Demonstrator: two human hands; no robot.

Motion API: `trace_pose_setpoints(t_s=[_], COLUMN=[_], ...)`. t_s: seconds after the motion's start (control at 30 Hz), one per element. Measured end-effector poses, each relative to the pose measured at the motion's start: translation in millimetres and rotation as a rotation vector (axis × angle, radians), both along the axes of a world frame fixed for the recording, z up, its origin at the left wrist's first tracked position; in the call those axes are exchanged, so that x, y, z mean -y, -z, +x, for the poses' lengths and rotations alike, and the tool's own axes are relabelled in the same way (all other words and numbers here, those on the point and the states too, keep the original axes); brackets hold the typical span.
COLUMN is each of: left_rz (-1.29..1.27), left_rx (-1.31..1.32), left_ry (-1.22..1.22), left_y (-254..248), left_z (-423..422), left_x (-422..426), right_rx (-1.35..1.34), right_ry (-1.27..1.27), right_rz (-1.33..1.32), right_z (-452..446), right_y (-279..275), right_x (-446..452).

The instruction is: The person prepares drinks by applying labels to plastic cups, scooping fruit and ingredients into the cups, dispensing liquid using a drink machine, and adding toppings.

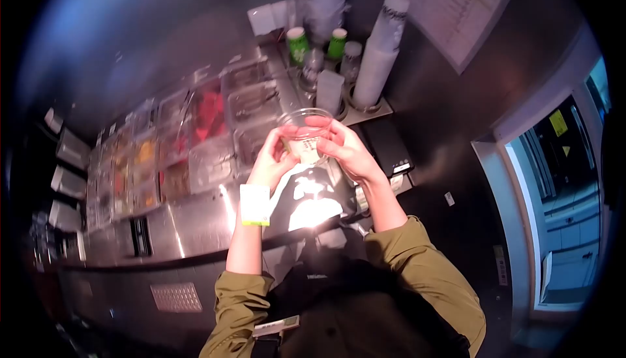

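A clear plastic cup (305,115) is held up in front of my chest, its round open rim facing up. My left hand (277,152) wraps around the cup's left side. On the other side, my right hand (342,149) grips it, the thumb on the front. Between my thumbs a pale label with small print (308,148) shows on the cup's wall; the print is too small to read. A white sticker with a green edge (254,205) sits at my left wrist. Bright glare on the surface below hides detail there.
Clear lidded tubs of food (212,113) fill the steel counter (176,227) to the left. Stacked cups (378,64) and green paper cups (298,46) stand behind. A dark flat device (390,149) lies right of my hands. A doorway frame (521,214) is at far right.
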State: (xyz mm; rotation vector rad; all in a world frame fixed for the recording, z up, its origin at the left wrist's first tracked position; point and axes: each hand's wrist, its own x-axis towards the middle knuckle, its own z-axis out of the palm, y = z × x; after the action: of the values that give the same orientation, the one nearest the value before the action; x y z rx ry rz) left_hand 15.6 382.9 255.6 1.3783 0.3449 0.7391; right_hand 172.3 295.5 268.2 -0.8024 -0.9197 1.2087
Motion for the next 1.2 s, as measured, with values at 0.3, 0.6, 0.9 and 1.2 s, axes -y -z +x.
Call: trace_pose_setpoints(t_s=[0.3,0.6,0.9,1.2], left_rz=[0.183,0.439,1.502,1.484], left_rx=[-0.159,-0.127,0.079,-0.885], left_ry=[-0.591,-0.752,-0.517,0.074], left_y=[9,-17,-71,55], left_z=[-18,43,182,402], left_x=[-4,0,-96,-232], right_rx=[0.823,0.445,0.448,0.389], right_ry=[0.488,0.554,1.055,1.414], right_rz=[-0.316,0.064,0.064,-0.03], right_z=[-48,-51,13,44], right_y=[195,36,-2,28], right_x=[24,42,23,58])
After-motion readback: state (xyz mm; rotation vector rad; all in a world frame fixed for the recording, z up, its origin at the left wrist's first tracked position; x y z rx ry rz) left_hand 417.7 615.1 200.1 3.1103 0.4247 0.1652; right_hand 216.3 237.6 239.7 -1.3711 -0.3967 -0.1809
